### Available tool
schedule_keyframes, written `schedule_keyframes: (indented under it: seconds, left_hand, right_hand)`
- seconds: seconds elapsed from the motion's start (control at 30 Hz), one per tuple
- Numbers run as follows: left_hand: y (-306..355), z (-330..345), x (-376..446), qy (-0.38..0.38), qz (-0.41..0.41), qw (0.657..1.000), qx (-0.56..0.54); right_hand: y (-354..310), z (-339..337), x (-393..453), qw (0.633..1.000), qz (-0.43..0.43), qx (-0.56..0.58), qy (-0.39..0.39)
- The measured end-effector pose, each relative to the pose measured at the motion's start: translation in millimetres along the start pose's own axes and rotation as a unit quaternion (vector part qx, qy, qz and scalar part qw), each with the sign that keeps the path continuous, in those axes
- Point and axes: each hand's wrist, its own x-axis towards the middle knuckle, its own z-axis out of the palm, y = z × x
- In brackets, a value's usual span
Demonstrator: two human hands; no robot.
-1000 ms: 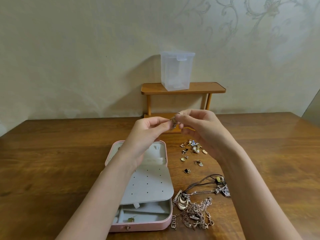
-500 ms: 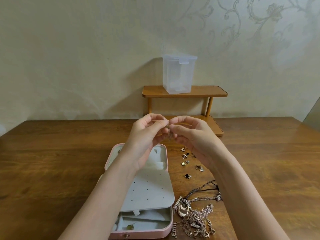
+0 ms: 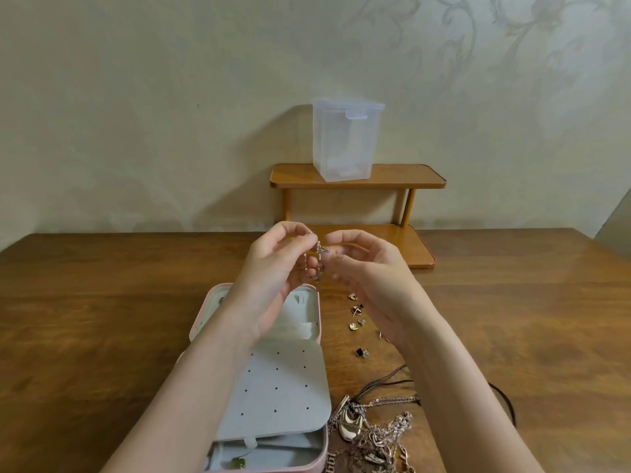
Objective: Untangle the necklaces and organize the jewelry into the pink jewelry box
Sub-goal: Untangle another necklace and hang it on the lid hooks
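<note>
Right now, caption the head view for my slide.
Both hands pinch a chain above the pink jewelry box.

The counter [image 3: 102,319] has lots of bare wood on the left and on the far right. In the middle lies the open pink jewelry box [image 3: 309,339], with both arms above it. Just right of the box sit small earrings [image 3: 356,322], and nearer is a tangled pile of necklaces [image 3: 372,435]. At the back, a wooden shelf [image 3: 358,179] holding a clear plastic box [image 3: 345,141] stands by the wall.
</note>
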Motion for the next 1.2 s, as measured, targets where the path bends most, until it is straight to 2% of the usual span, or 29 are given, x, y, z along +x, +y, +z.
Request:
schedule_keyframes:
  seconds: [0.2,0.6,0.97,1.1,1.17,1.2]
  left_hand:
    - [-1.6,-4.0,2.1,-0.043,-0.011,0.999,0.02]
    - [-1.6,-7.9,6.7,-0.013,0.02,1.0,0.016]
    - [-3.0,-3.9,3.1,-0.041,0.036,0.998,0.038]
    - [2.4,-6.4,2.5,0.0,0.062,0.997,0.051]
    - [6.5,-6.1,0.6,-0.007,0.062,0.997,0.036]
    - [7.8,-5.5,-0.4,-0.02,0.057,0.998,0.027]
  right_hand:
    - [0.3,-2.8,5.3,0.999,-0.015,0.036,0.014]
    - [1.3,0.6,7.2,0.998,-0.008,0.06,-0.008]
    - [-0.6,3.9,3.6,1.0,-0.01,0.015,-0.004]
    - [-4.4,3.0,0.8,1.0,-0.01,0.021,-0.004]
    - [-4.1,4.1,-0.7,0.999,-0.027,-0.026,-0.005]
    - [-2.4,4.2,0.2,0.995,-0.044,-0.084,0.001]
